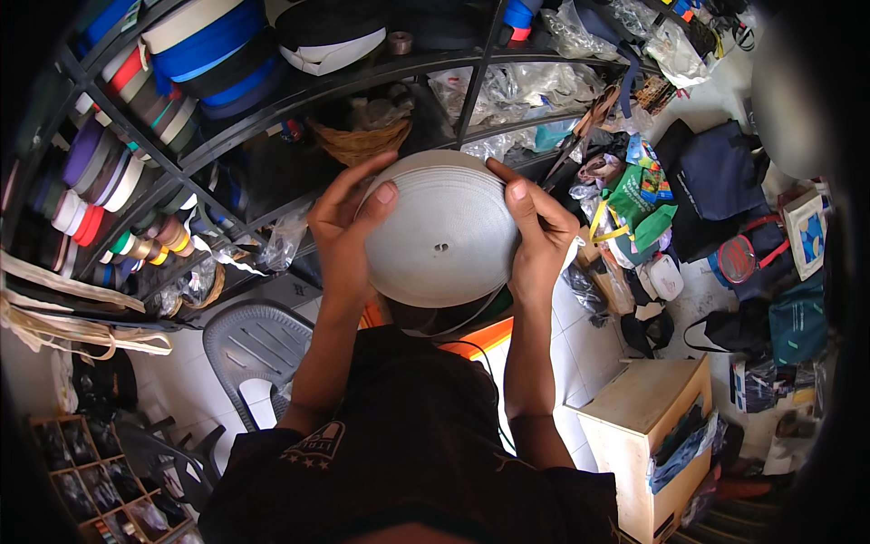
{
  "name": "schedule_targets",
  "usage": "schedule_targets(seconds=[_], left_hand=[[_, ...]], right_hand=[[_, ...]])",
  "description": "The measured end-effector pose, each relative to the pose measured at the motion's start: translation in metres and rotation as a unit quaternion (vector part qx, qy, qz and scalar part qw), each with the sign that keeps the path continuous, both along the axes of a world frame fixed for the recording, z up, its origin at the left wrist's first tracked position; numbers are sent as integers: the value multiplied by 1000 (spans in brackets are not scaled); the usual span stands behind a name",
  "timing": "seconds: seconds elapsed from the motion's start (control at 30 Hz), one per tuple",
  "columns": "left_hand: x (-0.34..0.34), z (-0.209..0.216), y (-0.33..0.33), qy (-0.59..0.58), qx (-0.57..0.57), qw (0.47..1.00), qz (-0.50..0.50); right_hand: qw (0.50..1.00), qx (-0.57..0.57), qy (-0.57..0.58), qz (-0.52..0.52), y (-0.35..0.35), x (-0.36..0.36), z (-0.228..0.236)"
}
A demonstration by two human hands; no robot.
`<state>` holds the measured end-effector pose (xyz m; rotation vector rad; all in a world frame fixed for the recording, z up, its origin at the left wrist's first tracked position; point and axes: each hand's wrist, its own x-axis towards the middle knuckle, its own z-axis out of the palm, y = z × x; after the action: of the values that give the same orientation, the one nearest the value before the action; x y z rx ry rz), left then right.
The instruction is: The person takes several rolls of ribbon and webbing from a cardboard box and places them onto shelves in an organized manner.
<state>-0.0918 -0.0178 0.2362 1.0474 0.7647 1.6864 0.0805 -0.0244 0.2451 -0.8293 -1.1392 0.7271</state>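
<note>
— Both hands clamp one thing between them: a big flat roll of white webbing (441, 231), held face-on at chest height in front of the dark metal shelving (299, 100). How do the fingers sit?

— From the head camera, the left hand (343, 227) wraps the roll's left rim, its thumb pressed flat on the white face near the top and the other fingers curled over the upper edge. The right hand (541, 238) mirrors it on the right rim, thumb on the face, fingers hidden behind the roll. Neither hand is slack; each is closed on the roll.

— And the arms?

— Both forearms rise from the lower edge, past a dark shirt (408, 453), elbows bent and wrists angled inward so the palms face each other across the roll. A loose tail of the webbing hangs off the roll's lower edge.

— What lies about it?

— On the shelves to the left stand rows of tape rolls in many colours (109, 172), and a woven basket (361, 140) sits just behind the roll's top. Below the left arm stands a grey plastic chair (258, 340) on a white tiled floor. To the right, a pale wooden box (648, 426) stands near the right elbow, with bags and dark cloth (716, 181) heaped beyond it.
</note>
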Motion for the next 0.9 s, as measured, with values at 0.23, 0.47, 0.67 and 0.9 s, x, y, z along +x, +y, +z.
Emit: schedule_targets(seconds=[0.23, 0.47, 0.67, 0.9], left_hand=[[10, -1, 1, -187, -21, 980, 71], [30, -7, -1, -225, -15, 972, 60], [-7, -38, 33, -59, -131, 980, -137], [20, -39, 24, -135, -120, 982, -59]], right_hand=[[993, 50, -20, -107, -3, -33, -3], [991, 31, -48, -117, 2, -31, -2], [996, -32, -27, -76, 32, 6, -28], [998, -56, -2, -15, 32, 2, -22]])
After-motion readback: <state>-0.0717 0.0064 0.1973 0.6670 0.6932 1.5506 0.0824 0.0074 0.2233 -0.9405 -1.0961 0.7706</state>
